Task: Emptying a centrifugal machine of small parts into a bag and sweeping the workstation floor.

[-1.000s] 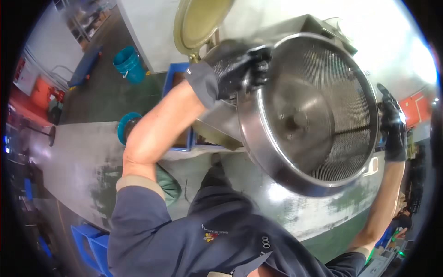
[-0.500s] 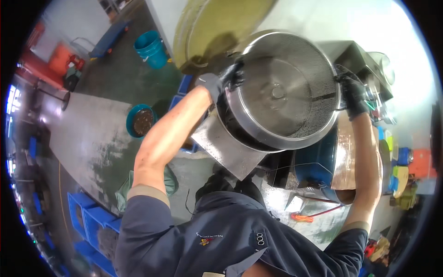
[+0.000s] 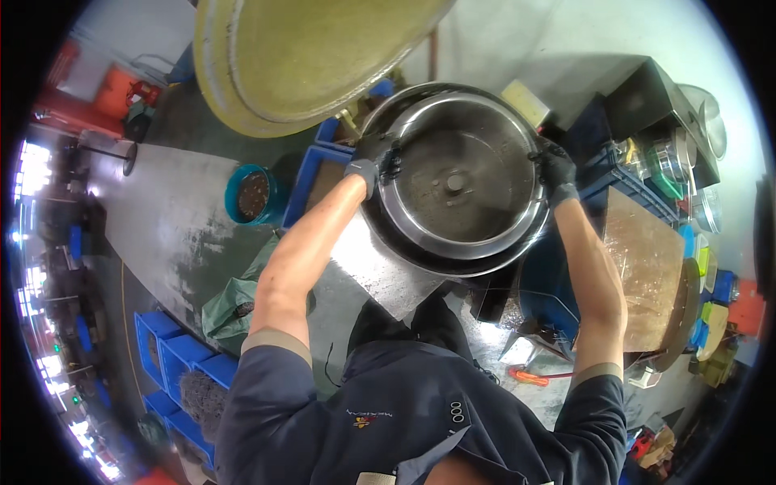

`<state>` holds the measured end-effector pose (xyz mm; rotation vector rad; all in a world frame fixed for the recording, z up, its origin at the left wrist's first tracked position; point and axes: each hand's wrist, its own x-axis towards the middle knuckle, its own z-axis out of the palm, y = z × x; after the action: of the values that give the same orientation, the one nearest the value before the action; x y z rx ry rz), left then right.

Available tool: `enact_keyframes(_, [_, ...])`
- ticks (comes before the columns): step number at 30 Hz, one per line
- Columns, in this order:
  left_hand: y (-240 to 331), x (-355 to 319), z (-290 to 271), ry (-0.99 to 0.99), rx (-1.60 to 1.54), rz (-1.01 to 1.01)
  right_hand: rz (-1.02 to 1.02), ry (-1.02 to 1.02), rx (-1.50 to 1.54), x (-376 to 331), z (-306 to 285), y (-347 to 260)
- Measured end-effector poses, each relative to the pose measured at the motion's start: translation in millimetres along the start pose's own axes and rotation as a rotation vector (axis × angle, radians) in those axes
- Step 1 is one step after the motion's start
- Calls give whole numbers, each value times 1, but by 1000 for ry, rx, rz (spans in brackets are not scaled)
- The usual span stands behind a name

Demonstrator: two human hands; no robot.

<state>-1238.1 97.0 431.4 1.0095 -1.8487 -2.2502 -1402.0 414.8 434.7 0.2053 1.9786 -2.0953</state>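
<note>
Because the basket (image 3: 469, 190) is wide and round, the left hand (image 3: 378, 159) and the right hand (image 3: 558, 168) take it at opposite sides, the fingers of each gripping its rim, which probably shares the weight and helps it sit level. It lies within the outline of the larger tub (image 3: 465, 267), roughly centred, though from above I cannot tell whether it rests inside or hangs just over it. The yellow lid (image 3: 315, 61) stands tilted up beyond the left hand, likely so that it does not block something this broad
</note>
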Motion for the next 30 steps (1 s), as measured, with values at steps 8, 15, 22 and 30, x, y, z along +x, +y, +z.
enact_keyframes(8, [17, 13, 8, 78, 110, 53, 111, -31, 9, 12, -9, 24])
enact_keyframes(15, [-20, 56, -3, 21, 599, -56, -10, -79, -396, 24, -22, 67])
enact_keyframes(22, [-57, 81, -3, 146, 1123, 269, -68, 34, -810, 9, -42, 80])
enact_keyframes(30, [-33, 64, 11, 100, 1520, 415, -264, -28, -228, -125, -102, 33])
